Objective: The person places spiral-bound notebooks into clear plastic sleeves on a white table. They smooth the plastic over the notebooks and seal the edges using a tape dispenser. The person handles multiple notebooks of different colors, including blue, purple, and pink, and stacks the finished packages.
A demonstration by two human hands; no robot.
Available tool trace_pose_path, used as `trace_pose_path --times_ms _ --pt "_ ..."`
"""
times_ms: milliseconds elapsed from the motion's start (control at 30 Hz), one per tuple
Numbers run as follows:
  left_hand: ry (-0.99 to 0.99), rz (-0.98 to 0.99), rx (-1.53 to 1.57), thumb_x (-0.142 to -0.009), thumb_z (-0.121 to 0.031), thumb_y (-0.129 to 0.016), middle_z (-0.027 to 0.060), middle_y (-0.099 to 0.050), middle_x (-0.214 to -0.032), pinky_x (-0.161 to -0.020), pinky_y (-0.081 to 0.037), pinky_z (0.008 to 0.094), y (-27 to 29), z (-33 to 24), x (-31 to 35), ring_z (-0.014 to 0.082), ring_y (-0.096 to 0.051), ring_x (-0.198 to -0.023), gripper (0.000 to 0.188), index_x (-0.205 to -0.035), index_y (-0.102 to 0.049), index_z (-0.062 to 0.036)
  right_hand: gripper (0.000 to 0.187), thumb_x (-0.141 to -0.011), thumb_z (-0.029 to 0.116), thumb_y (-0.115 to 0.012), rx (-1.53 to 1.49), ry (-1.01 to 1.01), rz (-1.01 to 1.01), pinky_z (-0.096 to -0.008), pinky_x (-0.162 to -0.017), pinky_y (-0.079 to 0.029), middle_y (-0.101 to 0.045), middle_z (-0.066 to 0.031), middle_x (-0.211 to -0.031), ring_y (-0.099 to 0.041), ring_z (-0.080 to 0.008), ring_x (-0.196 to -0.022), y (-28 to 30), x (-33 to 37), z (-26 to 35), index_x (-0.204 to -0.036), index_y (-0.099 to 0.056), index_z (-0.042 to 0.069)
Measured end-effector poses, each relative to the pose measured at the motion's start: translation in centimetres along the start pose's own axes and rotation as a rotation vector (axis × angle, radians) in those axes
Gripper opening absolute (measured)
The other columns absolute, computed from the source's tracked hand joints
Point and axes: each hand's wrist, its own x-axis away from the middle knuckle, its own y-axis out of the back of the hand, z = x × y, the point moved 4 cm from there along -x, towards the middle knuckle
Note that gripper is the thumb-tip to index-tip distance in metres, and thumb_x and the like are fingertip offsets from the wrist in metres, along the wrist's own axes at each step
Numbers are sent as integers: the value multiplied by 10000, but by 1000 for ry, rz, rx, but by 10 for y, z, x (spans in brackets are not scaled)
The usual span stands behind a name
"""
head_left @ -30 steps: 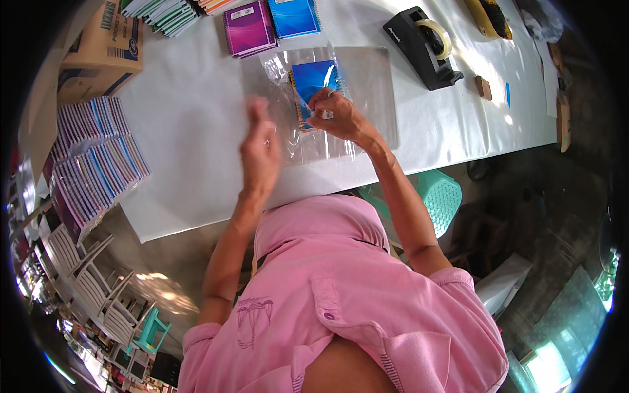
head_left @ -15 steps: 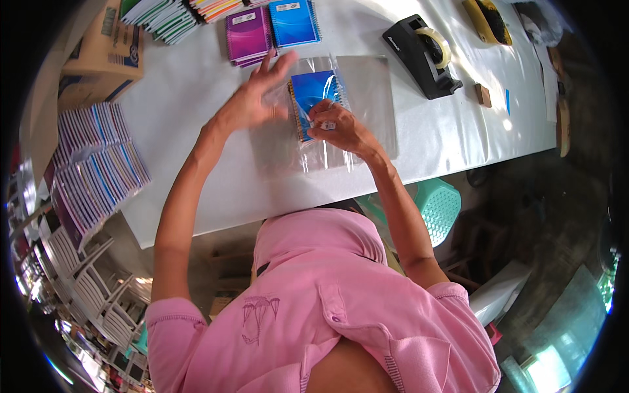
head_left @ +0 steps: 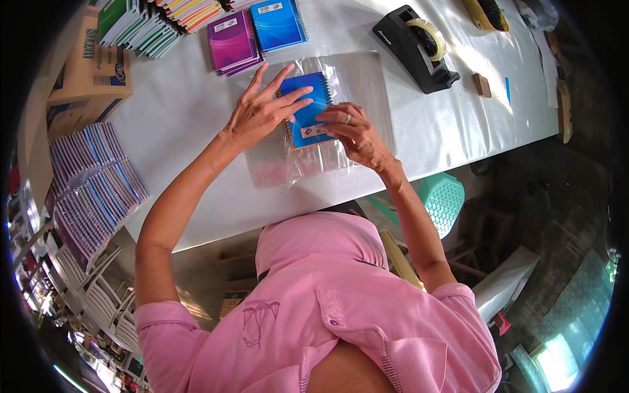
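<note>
A small blue spiral notebook [head_left: 305,103] lies on a clear plastic sleeve [head_left: 314,165] in front of me, with wire coils along its right side. Across the cover's near end is a white label [head_left: 310,131]. My left hand [head_left: 261,112] is open, its spread fingers reaching over the left part of the notebook. From the right, my right hand [head_left: 354,133] has its bent fingers close together at the label's right end. Its fingertips partly hide that end and the notebook's right edge.
Beyond the sleeve lie purple notebooks [head_left: 232,40] and a blue notebook [head_left: 279,25]. A black tape dispenser [head_left: 411,56] stands right, near a small brown block [head_left: 481,85]. Stacked notebooks [head_left: 98,187] and a cardboard box [head_left: 92,72] are left. A green stool [head_left: 442,204] stands below the table edge.
My left hand has moved right and down over the notebook. My right hand has shifted slightly right, uncovering more of the cover. The label now shows across the cover's near end.
</note>
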Motion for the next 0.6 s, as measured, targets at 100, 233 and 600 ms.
trace_pose_path --times_ms 100,233,600 --pt "0 -20 -31 -707 -199 -703 -106 -558 -1332 -1085 -266 614 -2 -1 -2 283 -398 -1350 481 -1185 -664 -241 290 -775 24 -648 114 62 76 -474 -1109 -304 -622 42 -1213 -527 -167 -1202 -16 0 2 -1042 -687 131" --pt "1 -48 -32 -716 -176 -681 -105 -574 -1313 -1084 -270 611 -1 -1 -3 286 -408 -1343 460 -1171 -673 -244 357 -789 51 -646 126 64 130 -508 -1140 -242 -605 96 -1247 -503 -111 -1239 -20 -5 1 -1106 -681 213" --pt "19 26 31 -742 -169 -657 -100 -600 -1280 -1090 -261 615 -1 0 -12 285 -416 -1336 409 -1143 -691 -247 427 -814 77 -637 47 10 268 -519 -1159 -204 -596 131 -1255 -502 -88 -1231 -18 -6 -9 -1189 -644 284"
